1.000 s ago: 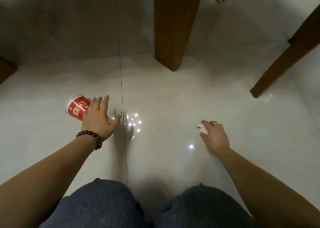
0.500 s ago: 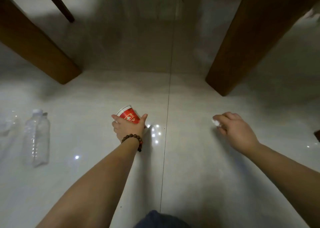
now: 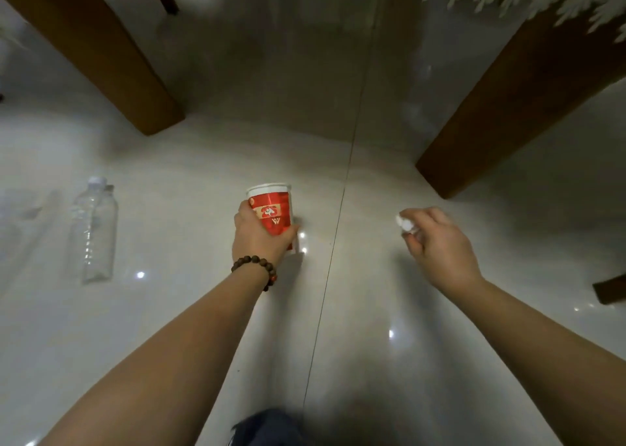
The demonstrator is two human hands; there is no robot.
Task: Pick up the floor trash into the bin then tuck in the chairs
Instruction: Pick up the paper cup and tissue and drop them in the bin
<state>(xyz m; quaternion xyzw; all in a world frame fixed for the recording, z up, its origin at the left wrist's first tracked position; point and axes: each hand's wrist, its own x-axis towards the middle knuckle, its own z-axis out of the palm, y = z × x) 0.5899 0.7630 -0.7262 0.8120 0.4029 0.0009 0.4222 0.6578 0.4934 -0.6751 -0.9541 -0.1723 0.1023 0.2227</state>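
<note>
The left hand [image 3: 261, 239], a brown bead bracelet [image 3: 254, 269] at its wrist, grips a red-and-white paper cup [image 3: 272, 210] upright above the glossy white tiled floor [image 3: 372, 361]. The right hand [image 3: 437, 246] pinches a small crumpled white paper scrap [image 3: 404, 224]. At nine o'clock a clear empty plastic bottle [image 3: 95, 232] lies on the floor.

Red paper cup [image 3: 272, 213]: lower part and base hidden inside left hand [image 3: 259, 239]; print on side too small to read.
White scrap [image 3: 404, 224]: mostly covered by fingers of right hand [image 3: 437, 242]; kind of material not discernible.
Clear plastic bottle [image 3: 95, 230]: outline faint against glossy floor [image 3: 169, 310]; contents not discernible.
Wooden legs [image 3: 101, 56], [image 3: 508, 114]: tops cut off by upper edge.
Dark wooden piece [image 3: 611, 291]: cut off by right edge.
Dark fabric [image 3: 264, 428]: blurred, cut off by bottom edge.
</note>
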